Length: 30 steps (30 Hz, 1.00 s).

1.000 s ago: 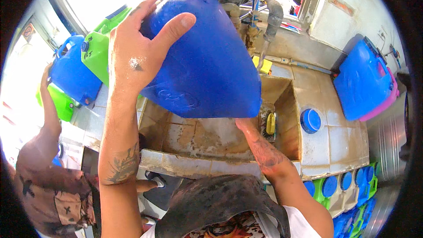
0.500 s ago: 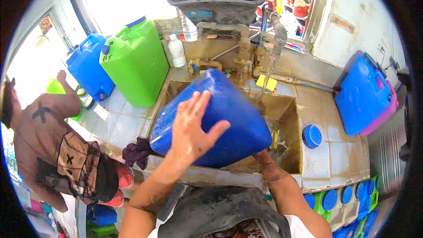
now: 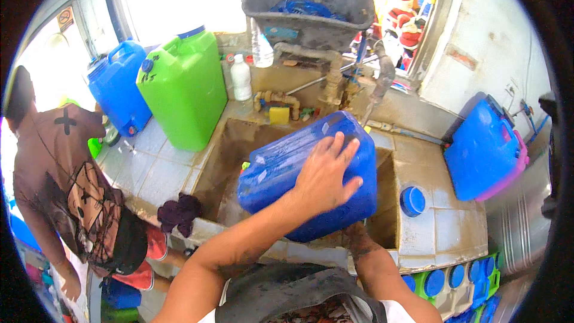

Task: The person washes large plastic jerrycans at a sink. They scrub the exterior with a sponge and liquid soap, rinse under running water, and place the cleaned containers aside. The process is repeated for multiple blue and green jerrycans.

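Observation:
A large blue plastic jerry can [image 3: 281, 185] is held tilted over the concrete sink [image 3: 221, 134], its narrow end toward the left. My left hand [image 3: 326, 173] lies flat on its wet upper side near the right end, with fingers and thumb spread. Beneath the right end, my right hand [image 3: 357, 234] reaches under the can; its fingers are hidden. A small yellow-green piece [image 3: 244, 167] shows at the can's left end. A round blue cap [image 3: 413, 201] lies on the tiled ledge to the right. A dark purple cloth [image 3: 180, 212] hangs on the sink's left front corner.
Green [image 3: 182, 87] and blue [image 3: 121, 90] jerry cans stand on the left counter beside a person [image 3: 66, 161]. Another blue can [image 3: 481, 149] leans at the right. Pipes [image 3: 332, 81], a yellow sponge [image 3: 278, 115], a white bottle [image 3: 241, 78] and a grey tub [image 3: 305, 30] are behind the sink.
The blue can has turned and shifted right over the sink, with my left hand moving right along with it. A yellow sponge behind it has come into sight. The person at left stands more upright.

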Tool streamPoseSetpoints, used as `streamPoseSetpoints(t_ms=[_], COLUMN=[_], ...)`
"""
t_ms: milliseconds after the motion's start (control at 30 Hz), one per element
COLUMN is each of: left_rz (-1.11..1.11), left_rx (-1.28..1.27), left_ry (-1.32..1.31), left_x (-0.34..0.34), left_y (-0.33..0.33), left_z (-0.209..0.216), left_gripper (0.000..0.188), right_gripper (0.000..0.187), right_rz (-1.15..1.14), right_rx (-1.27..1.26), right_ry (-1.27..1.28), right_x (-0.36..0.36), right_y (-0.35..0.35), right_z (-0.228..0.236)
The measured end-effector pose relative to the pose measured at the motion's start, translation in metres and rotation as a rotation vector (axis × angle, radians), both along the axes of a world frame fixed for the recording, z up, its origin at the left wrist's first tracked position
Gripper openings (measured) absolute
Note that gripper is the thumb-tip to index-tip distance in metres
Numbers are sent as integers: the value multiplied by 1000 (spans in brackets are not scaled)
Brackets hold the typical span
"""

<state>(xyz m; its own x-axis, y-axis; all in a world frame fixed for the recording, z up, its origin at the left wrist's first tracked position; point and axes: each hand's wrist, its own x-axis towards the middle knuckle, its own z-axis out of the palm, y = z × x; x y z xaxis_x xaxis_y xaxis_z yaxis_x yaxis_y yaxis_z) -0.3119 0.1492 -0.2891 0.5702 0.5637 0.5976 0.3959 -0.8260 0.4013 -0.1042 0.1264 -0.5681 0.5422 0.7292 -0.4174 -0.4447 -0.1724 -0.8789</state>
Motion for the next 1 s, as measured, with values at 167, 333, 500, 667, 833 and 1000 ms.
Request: streamPoseSetpoints(t_ms=[167, 333, 500, 667, 833, 1000], left_rz=[-127, -476, -171, 213, 338, 314], left_rx=[-62, 21, 27, -254, -198, -166], left_ry=[187, 101, -71, -148, -37, -32], left_x=[84, 102, 49, -47, -92, -112], left_y=[84, 51, 47, 99, 77, 47], left_z=[-4, -3, -20, -30, -12, 15], left_gripper=[80, 81, 82, 79, 77, 73], right_gripper=[21, 21, 21, 21, 21, 20], right_rz=[33, -32, -37, 18, 16, -4], right_rx=[17, -17, -35, -35, -40, -51], right_ry=[12, 34, 63, 100, 106, 126], right_x=[-2, 21, 16, -18, -34, -50], right_y=[2, -24, -23, 1, 20, 11], right_z=[8, 0, -9, -11, -6, -8])
